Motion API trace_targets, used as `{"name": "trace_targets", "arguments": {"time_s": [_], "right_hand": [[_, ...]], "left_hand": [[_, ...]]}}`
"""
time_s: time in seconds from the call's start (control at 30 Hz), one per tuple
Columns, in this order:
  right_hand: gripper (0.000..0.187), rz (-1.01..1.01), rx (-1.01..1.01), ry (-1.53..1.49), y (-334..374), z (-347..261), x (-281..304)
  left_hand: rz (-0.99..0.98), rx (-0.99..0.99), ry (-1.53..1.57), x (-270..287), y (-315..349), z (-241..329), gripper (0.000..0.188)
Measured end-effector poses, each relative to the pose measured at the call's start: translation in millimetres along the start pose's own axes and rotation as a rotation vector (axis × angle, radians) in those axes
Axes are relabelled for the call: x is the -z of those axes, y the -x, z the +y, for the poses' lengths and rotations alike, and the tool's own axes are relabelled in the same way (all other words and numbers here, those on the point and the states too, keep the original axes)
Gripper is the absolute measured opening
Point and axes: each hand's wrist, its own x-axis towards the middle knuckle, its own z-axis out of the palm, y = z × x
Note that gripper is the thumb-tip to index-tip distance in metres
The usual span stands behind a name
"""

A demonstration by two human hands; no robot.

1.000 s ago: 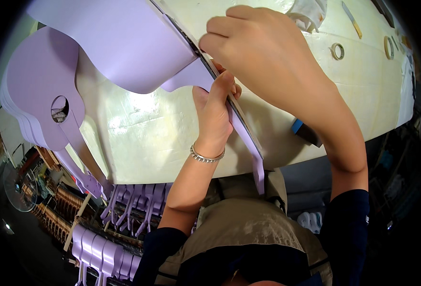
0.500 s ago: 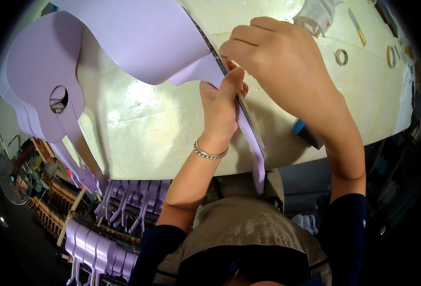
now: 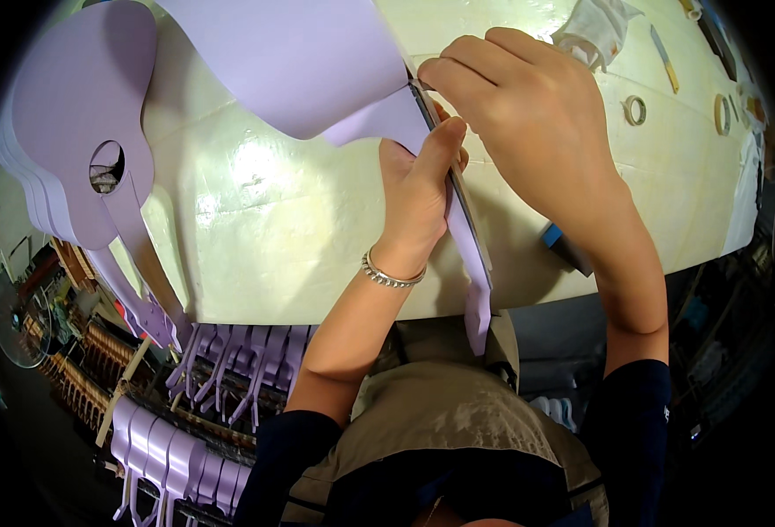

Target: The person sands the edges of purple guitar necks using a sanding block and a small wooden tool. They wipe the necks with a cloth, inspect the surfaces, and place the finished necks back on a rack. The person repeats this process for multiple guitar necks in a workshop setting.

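Pale table (image 3: 255,281), lilac guitar (image 3: 304,61) in left hand (image 3: 418,193), farther right now

A cream, glossy-surfaced table (image 3: 264,250) supports the following items. Left end: a stack of lilac, guitar-shaped instruments (image 3: 75,114); the top unit has a round sound hole. Far right: a crumpled white cloth (image 3: 595,33), a knife with yellow handle and silver blade (image 3: 666,60), and a pale ring-shaped tape roll (image 3: 642,111). Near edge, right: a blue-and-black block (image 3: 570,253). Below the table, left: further lilac instruments in rows (image 3: 176,457).

Plain lilac guitar (image 3: 308,70) — pale cream tabletop (image 3: 264,272), khaki-brown apron (image 3: 457,404), navy sleeves (image 3: 626,408), silvery bracelet (image 3: 390,276)
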Motion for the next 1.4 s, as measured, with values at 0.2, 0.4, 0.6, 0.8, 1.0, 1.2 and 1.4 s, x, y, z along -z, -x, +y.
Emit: {"name": "trace_targets", "arguments": {"time_s": [0.2, 0.4, 0.6, 0.8, 1.0, 1.2, 1.4], "right_hand": [[0.022, 0.002, 0.009, 0.010, 1, 0, -1], [0.023, 0.001, 0.025, 0.023, 1, -2, 1], [0.023, 0.002, 0.017, 0.021, 2, 0, -1], [0.022, 0.002, 0.011, 0.004, 2, 0, -2], [0.021, 0.001, 0.017, -0.025, 1, 5, -3], [0.020, -0.027, 0.025, -0.049, 0, 7, -1], [0.015, -0.032, -0.163, -0.439, 18, 13, -1]], "left_hand": [[0.002, -0.017, -0.013, 0, 0, 0, 0.014], [-0.012, -0.021, -0.015, 2, -1, 0, 0.013], [0.013, -0.016, -0.016, -2, 0, 2, 0.013], [-0.003, -0.014, -0.007, 1, -1, 0, 0.014], [-0.034, 0.006, -0.030, 6, -2, -3, 0.014], [-0.041, 0.030, -0.014, 8, -3, -4, 0.016], [-0.012, 0.002, -0.072, 1, 0, 0, 0.015]]}}
